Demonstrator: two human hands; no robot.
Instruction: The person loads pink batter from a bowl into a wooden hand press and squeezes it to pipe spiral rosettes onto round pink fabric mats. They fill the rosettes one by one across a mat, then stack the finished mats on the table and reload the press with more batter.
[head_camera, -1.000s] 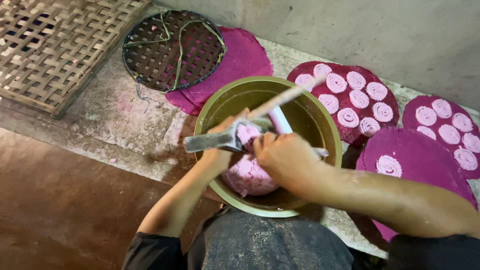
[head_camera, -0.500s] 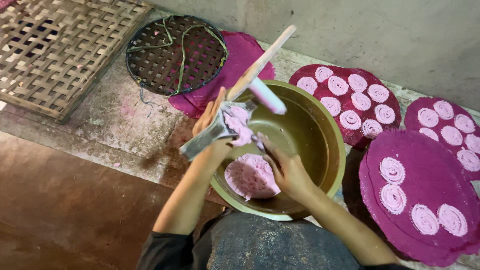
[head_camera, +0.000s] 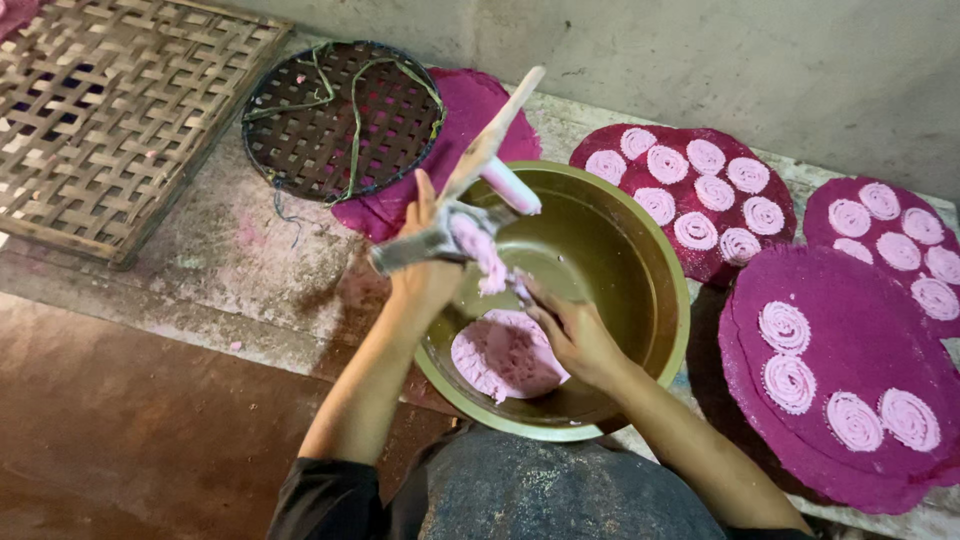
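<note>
My left hand (head_camera: 425, 262) grips a metal press tool (head_camera: 440, 235) with a wooden lever (head_camera: 495, 135), held tilted over the rim of a large brass-coloured bowl (head_camera: 655, 270). Pink dough (head_camera: 480, 255) hangs out of the press. My right hand (head_camera: 570, 335) is inside the bowl, its fingers touching the pink dough just under the press. A lump of pink dough (head_camera: 505, 355) lies on the bowl's bottom.
Round magenta mats (head_camera: 860, 350) with pink dough spirals (head_camera: 785, 325) lie to the right; another (head_camera: 690, 185) sits behind the bowl. A round woven tray (head_camera: 340, 120) rests on a magenta mat at the back. A square bamboo lattice (head_camera: 100, 110) lies left.
The press has been lifted from across the bowl and tilted up at its left rim. My right hand dropped from the press into the bowl. The view shifted right.
</note>
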